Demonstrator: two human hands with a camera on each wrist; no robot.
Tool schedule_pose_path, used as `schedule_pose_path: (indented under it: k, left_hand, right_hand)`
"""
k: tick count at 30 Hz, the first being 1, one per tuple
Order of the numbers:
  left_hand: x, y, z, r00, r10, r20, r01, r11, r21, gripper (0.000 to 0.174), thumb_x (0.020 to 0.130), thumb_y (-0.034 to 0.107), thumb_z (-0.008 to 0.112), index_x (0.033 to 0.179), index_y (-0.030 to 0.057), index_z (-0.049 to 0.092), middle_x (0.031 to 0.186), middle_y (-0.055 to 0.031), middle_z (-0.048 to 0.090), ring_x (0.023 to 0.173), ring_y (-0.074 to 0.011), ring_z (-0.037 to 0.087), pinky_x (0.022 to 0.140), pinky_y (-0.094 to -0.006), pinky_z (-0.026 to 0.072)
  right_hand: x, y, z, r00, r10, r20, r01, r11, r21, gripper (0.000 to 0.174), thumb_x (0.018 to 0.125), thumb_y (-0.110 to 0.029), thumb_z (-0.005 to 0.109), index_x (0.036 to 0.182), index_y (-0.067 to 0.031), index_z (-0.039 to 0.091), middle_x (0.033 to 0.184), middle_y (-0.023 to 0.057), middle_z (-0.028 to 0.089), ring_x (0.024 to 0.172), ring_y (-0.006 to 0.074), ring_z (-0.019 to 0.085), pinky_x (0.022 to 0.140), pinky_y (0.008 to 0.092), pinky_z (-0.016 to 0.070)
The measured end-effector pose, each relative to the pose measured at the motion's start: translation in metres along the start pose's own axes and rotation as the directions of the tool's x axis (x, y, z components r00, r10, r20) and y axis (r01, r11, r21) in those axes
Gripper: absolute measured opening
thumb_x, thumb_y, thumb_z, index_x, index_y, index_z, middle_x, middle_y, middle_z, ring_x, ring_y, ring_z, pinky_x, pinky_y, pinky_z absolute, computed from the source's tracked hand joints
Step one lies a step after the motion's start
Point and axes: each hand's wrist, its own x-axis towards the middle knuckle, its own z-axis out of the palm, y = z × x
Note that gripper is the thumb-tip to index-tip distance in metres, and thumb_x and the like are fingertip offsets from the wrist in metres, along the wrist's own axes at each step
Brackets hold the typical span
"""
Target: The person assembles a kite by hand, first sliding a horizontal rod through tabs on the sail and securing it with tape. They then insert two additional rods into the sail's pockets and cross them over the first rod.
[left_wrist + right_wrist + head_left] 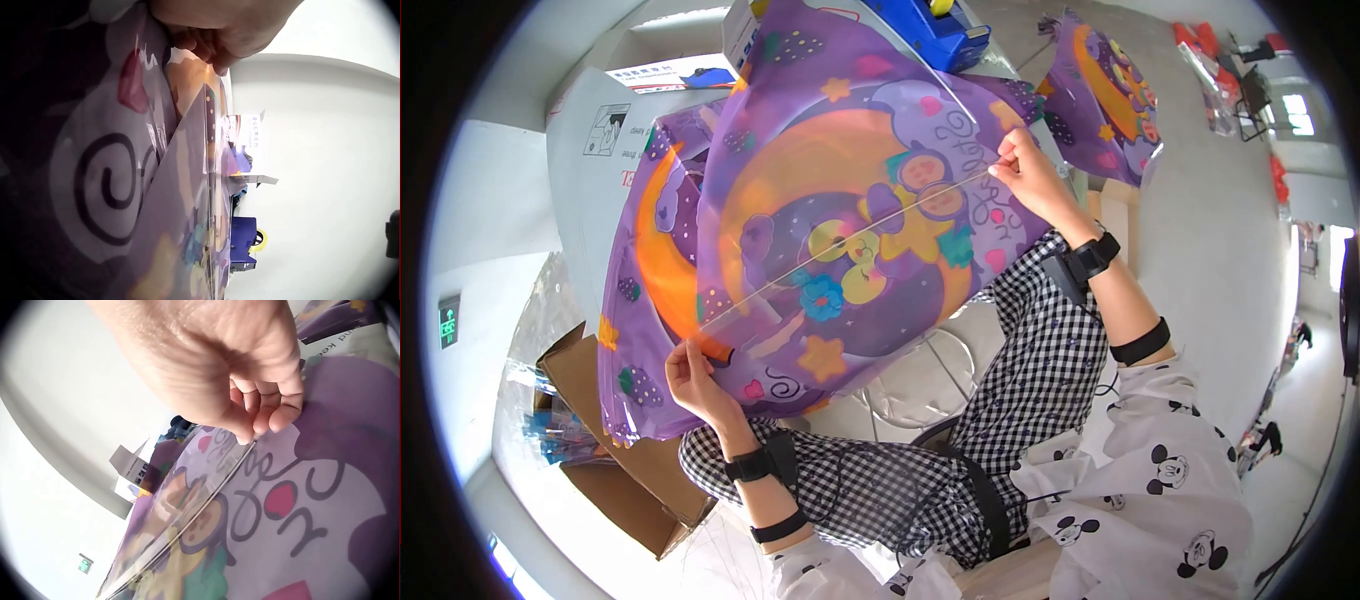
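Observation:
A large purple printed plastic sheet (870, 130), with a moon, stars and cartoon figures, spreads over the lap and the surface ahead. Across it runs a taut, thin, pale clear strip (840, 243), straight from hand to hand. My left hand (700, 385) pinches the strip's near-left end between thumb and fingers, close to the sheet's edge. At the far-right end my right hand (1035, 178) pinches it between thumb and forefinger, beside the curly lettering. In the right wrist view the strip (181, 532) slants away from the fingertips, close over the print.
A blue tape dispenser (945, 40) with a yellow wheel stands beyond the sheet, near an open white box (670, 60). Another purple printed piece (1105, 95) lies at the right. An open cardboard box (620, 480) is on the floor at the left.

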Motion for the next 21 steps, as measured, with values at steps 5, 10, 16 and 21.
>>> schedule_pose_path:
  k: [5,10,16,21]
  left_hand:
    - [0.001,0.0012,0.0026,1.0,-0.009,-0.024,0.01,1.0,0.028,0.01,0.09,0.009,0.069,0.088,0.0009,0.064,0.072,0.0024,0.058,0.058,-0.0025,0.041,0.053,-0.018,0.0311]
    - [0.002,-0.0004,0.0033,0.999,-0.018,-0.03,0.019,0.999,0.043,0.011,0.09,0.009,0.07,0.088,0.0006,0.064,0.074,0.0016,0.059,0.057,-0.0026,0.041,0.052,-0.018,0.0304]
    - [0.0025,0.0021,0.0067,0.997,-0.036,-0.067,0.043,0.993,0.111,0.011,0.09,0.01,0.071,0.088,0.0004,0.065,0.074,0.0016,0.06,0.057,-0.0025,0.041,0.051,-0.0178,0.0301]
    - [0.0033,0.0012,0.0069,0.997,-0.03,-0.065,0.036,0.995,0.095,0.011,0.088,0.009,0.072,0.087,0.0013,0.065,0.074,0.0022,0.061,0.057,-0.0018,0.042,0.051,-0.0173,0.0297]
  right_hand:
    - [0.0006,-0.002,-0.0006,1.0,0.02,0.012,-0.02,1.0,0.01,0.025,0.089,-0.006,0.067,0.099,-0.005,0.044,0.083,0.0042,0.055,0.075,0.0132,0.057,0.071,0.0286,0.0489]
    - [0.0005,-0.0026,-0.0004,1.0,0.029,0.001,-0.029,0.999,-0.019,0.027,0.088,-0.008,0.068,0.101,-0.0024,0.044,0.082,0.0117,0.061,0.078,0.0235,0.065,0.073,0.035,0.0504]
    - [0.0,-0.0046,0.0009,1.0,0.008,-0.015,-0.009,0.999,-0.032,0.027,0.089,-0.009,0.067,0.101,-0.0021,0.044,0.084,0.0129,0.061,0.08,0.0245,0.065,0.074,0.0356,0.0504]
    - [-0.0008,-0.0091,-0.0005,0.999,0.048,-0.005,-0.048,0.998,-0.046,0.027,0.089,-0.009,0.067,0.1,-0.0022,0.044,0.085,0.0133,0.061,0.081,0.0249,0.065,0.075,0.0361,0.0505]
